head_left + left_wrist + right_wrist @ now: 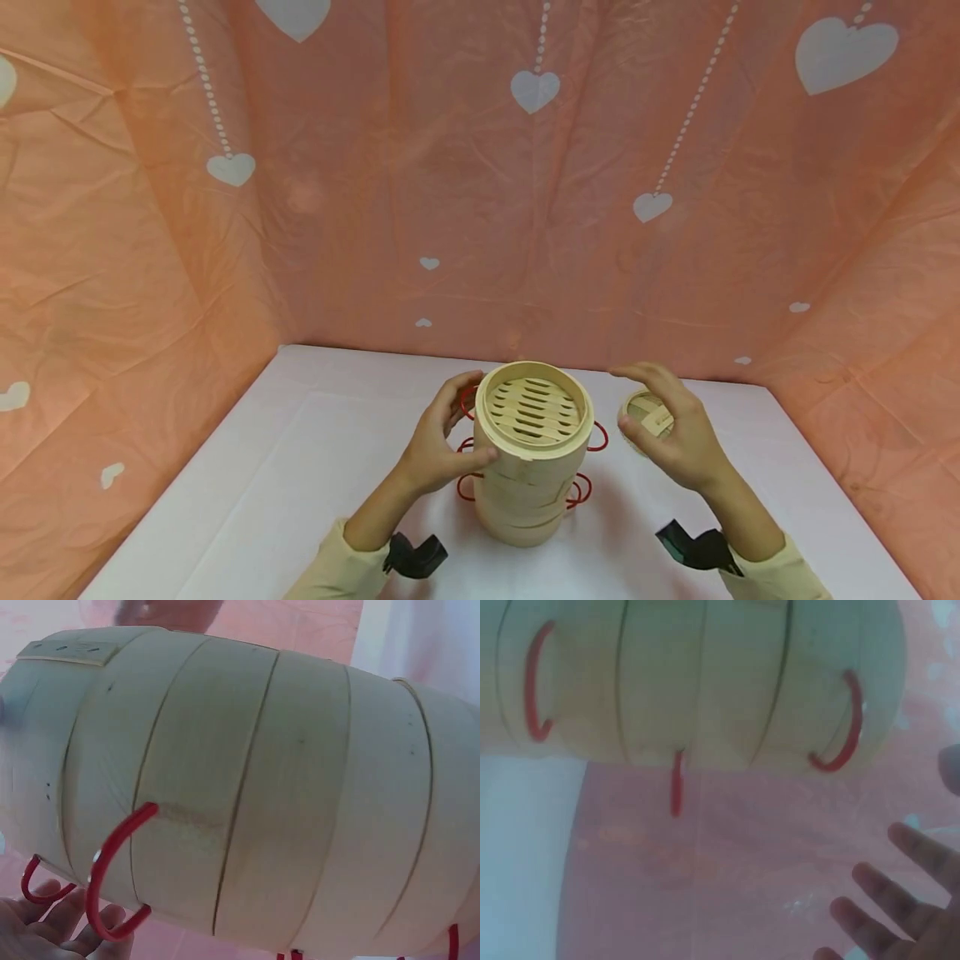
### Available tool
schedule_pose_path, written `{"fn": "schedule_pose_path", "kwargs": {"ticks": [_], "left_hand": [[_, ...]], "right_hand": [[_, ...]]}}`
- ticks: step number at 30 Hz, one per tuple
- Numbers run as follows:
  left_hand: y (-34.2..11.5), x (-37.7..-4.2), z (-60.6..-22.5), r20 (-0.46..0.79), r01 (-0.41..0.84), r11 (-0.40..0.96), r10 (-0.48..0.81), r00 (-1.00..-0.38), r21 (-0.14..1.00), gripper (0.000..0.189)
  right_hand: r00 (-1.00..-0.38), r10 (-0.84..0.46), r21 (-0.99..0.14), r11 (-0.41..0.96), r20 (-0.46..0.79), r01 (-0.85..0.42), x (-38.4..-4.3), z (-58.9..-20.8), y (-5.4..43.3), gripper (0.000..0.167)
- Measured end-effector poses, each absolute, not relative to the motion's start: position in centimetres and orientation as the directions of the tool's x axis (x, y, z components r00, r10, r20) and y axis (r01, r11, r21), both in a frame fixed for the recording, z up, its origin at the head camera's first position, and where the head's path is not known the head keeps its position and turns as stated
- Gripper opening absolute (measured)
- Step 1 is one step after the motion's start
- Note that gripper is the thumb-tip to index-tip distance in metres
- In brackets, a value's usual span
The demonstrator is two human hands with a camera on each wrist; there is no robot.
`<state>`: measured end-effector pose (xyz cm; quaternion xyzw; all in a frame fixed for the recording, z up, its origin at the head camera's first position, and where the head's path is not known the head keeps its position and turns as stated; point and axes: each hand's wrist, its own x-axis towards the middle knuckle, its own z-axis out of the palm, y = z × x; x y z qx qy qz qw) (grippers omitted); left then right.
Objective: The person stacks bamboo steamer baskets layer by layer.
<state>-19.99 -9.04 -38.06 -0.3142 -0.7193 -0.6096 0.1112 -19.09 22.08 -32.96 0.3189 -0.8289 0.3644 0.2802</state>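
A tall stack of round bamboo steamer baskets point(525, 492) stands upright on the table, red cord loops on its sides. The topmost basket shows a slatted floor point(534, 410) inside its rim. My left hand point(438, 446) is at the stack's upper left, thumb at the near side and fingers behind by a red loop point(116, 874). Those fingers look loosely bent in the left wrist view. To the right, apart from the stack, my right hand point(678, 433) is spread with nothing in it. Behind it lies a small round bamboo lid point(647, 407), partly hidden by the thumb.
A white tabletop point(300, 467) carries the stack and the lid. Pink cloth point(465, 200) with white hearts hangs behind and on both sides. Black straps point(415, 556) sit on both wrists.
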Motion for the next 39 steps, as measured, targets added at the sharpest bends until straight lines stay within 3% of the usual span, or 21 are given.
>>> {"fn": "schedule_pose_path", "kwargs": {"ticks": [9, 22, 39], "left_hand": [[-8.9, -20.3, -37.6, 0.565, 0.608, 0.027, 0.339, -0.752, 0.794, 0.081], [-8.6, -20.3, -37.4, 0.565, 0.603, -0.007, 0.356, -0.744, 0.798, 0.080], [-8.7, -20.5, -37.4, 0.563, 0.604, 0.007, 0.358, -0.745, 0.797, 0.079]], "right_hand": [[-0.693, -0.216, -0.459, 0.611, 0.687, -0.645, -20.3, -34.7, 23.4, 0.047], [-0.786, -0.189, -0.379, 0.795, 0.588, -0.475, -21.6, -37.4, 25.6, 0.035], [-0.916, -0.171, -0.403, 0.857, 0.364, -0.320, -22.7, -40.7, 28.0, 0.037]]}}
